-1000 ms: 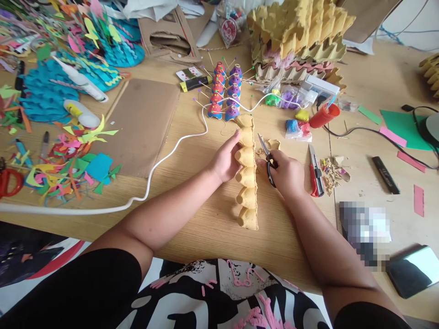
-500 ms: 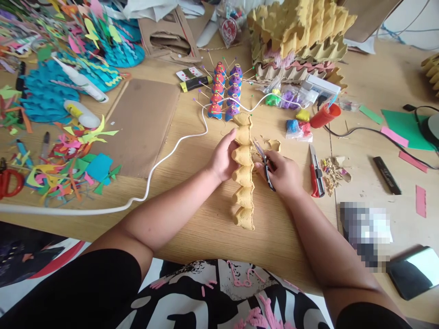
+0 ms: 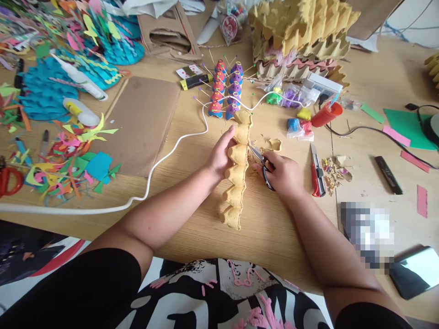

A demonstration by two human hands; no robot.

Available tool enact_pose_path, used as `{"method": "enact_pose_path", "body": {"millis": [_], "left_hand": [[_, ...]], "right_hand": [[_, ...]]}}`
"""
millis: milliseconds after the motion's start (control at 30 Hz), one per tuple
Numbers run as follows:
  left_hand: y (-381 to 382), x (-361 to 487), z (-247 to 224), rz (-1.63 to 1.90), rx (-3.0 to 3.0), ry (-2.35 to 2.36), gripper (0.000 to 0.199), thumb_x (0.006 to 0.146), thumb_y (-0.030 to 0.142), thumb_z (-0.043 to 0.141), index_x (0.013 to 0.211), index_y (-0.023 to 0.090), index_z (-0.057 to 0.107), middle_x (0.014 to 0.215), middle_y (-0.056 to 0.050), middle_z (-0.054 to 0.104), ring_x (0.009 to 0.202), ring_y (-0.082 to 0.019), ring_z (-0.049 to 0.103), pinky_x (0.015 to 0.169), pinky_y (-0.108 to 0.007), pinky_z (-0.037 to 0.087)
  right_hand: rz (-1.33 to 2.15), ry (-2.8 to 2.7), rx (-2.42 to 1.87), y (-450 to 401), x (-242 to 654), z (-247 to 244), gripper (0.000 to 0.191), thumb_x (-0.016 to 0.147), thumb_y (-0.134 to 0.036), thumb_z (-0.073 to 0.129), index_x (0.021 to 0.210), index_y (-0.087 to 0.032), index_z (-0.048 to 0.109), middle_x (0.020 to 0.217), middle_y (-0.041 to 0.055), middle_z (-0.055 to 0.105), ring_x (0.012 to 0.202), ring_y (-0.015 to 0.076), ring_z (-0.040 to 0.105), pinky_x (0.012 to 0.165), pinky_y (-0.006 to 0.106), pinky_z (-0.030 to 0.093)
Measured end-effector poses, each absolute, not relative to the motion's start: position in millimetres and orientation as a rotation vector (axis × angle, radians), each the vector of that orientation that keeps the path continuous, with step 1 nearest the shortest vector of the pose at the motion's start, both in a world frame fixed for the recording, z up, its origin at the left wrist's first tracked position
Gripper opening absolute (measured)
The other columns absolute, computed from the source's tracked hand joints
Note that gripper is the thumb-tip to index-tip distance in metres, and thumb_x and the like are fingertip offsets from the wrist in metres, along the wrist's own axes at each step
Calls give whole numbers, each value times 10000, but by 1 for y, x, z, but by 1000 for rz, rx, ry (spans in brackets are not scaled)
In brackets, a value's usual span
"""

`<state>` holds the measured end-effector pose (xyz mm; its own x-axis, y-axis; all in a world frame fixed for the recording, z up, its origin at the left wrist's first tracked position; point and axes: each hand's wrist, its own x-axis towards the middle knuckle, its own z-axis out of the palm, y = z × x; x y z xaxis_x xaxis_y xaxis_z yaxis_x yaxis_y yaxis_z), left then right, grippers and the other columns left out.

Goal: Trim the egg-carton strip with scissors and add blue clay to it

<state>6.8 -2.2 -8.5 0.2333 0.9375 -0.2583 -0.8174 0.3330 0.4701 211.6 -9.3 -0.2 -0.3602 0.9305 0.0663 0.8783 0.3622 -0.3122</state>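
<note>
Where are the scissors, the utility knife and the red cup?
Scissors (image 3: pixel 268 179): head view, on the black handle.
Utility knife (image 3: pixel 314 176): head view, on the red body.
Red cup (image 3: pixel 322 117): head view, on its side wall.

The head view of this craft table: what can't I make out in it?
All in the head view:
- Left hand: most fingers, hidden behind the yellow carton strip.
- Scissors: whether the tips touch the strip, too small to tell.
- Pixelated item: what it is, masked by blocks.
- Black box: its lettering, too small.
- Yellow tray: cut off by the right edge.
</note>
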Motion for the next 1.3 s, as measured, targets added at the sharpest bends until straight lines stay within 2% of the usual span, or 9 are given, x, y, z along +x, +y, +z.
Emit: {"method": "enact_pose_path", "body": {"millis": [100, 200, 300, 400, 533, 767, 933, 1133, 1300], "left_hand": [[-1, 7, -13, 1228, 228, 570, 372, 868, 597, 839, 923, 255, 702, 620, 8, 665, 571, -178, 668, 566, -298, 530], [1, 8, -18, 1283, 295, 658, 410, 791, 634, 877, 917, 272, 732, 642, -30, 696, 761, -298, 785, 645, -378, 598], [3, 9, -23, 1307, 360, 739, 488, 729, 725, 873, 908, 292, 734, 693, -71, 731, 918, -406, 807, 691, -455, 611], [4, 7, -24, 1319, 380, 752, 523, 722, 757, 857, 929, 295, 728, 704, -85, 732, 988, -438, 794, 739, -484, 607], [4, 5, -24, 1317, 405, 728, 536, 718, 744, 879, 877, 264, 701, 664, -81, 701, 955, -409, 780, 752, -459, 592], [4, 10, -20, 1206, 442, 658, 567, 738, 794, 835, 1022, 308, 761, 778, -60, 775, 943, -376, 800, 691, -419, 597], [8, 7, -20, 1315, 374, 615, 342, 797, 527, 895, 914, 255, 723, 727, 22, 733, 616, -177, 707, 561, -290, 536], [5, 7, -21, 1293, 388, 610, 280, 754, 331, 891, 941, 246, 701, 784, 35, 742, 651, -166, 726, 606, -293, 576], [2, 10, -16, 1302, 455, 648, 324, 754, 318, 921, 963, 256, 681, 789, 62, 713, 665, -121, 710, 631, -244, 556]], "right_hand": [[327, -2384, -1629, -9, 212, -1, 412, 1000, -561, 600, 1178, -226, 762, 796, 75, 765, 759, 272, 698, 662, 325, 344], [334, -2380, -1612, -8, 214, -2, 403, 985, -561, 608, 1145, -228, 770, 809, 80, 779, 757, 279, 703, 661, 329, 345], [352, -2383, -1588, -7, 216, -2, 393, 977, -569, 613, 1109, -235, 771, 793, 79, 777, 739, 279, 695, 651, 330, 339], [367, -2362, -1581, -7, 216, -3, 401, 974, -597, 608, 1086, -246, 769, 768, 72, 765, 721, 274, 684, 642, 328, 337], [415, -2326, -1581, -7, 216, -2, 440, 968, -645, 602, 1072, -249, 764, 750, 62, 749, 699, 261, 667, 637, 324, 340], [651, -2231, -1538, -8, 214, 4, 472, 940, -712, 620, 898, -248, 695, 712, 30, 670, 654, 206, 582, 629, 306, 358], [777, -2074, -1569, -6, 212, 7, 474, 891, -721, 686, 901, -248, 660, 689, -6, 613, 645, 177, 519, 629, 299, 360], [871, -2062, -1594, -6, 215, 17, 478, 806, -658, 792, 998, -234, 686, 668, -24, 609, 622, 170, 520, 610, 308, 371], [1339, -1924, -1464, -8, 217, 33, 400, 888, -627, 730, 934, -242, 633, 576, -34, 590, 534, 160, 529, 526, 296, 364]]}}
